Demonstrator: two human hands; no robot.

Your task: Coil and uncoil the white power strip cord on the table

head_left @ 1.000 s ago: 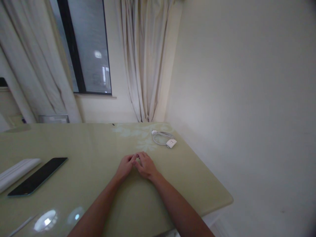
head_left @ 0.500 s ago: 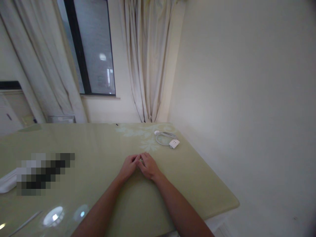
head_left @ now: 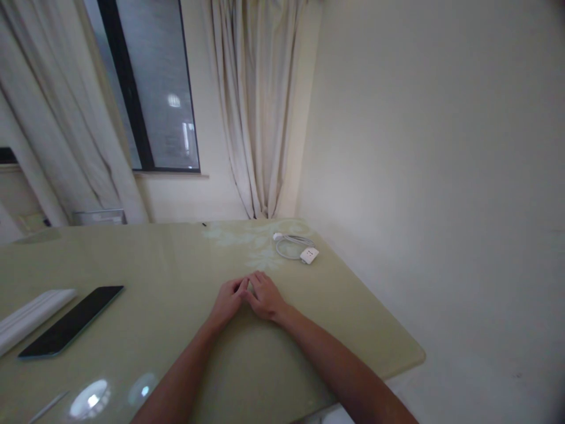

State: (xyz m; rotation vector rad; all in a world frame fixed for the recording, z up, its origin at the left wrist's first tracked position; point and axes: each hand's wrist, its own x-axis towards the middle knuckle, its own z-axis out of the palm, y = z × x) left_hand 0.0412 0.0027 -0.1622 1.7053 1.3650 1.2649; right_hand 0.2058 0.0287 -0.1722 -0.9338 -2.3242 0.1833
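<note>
My left hand and my right hand rest on the pale green tabletop, meeting at their fingertips and thumbs. The fingers of both are stretched loosely towards each other, slightly bent, and I see nothing held in either one. Part of the fingers and the space beneath the palms are hidden. Just beyond my right hand lies a white power extension socket with its grey cable coiled and its plug at the far left of the coil.
To the left lie a flat black tablet-like slab and a long white object. A thin pale stick is at the near left. A small dark item sits by the far edge. The wall borders the table's right side.
My view has turned slightly to the right, so the room and table items shift left. My hands stay together in the same pose. The black slab, blurred out before, now shows clearly.
</note>
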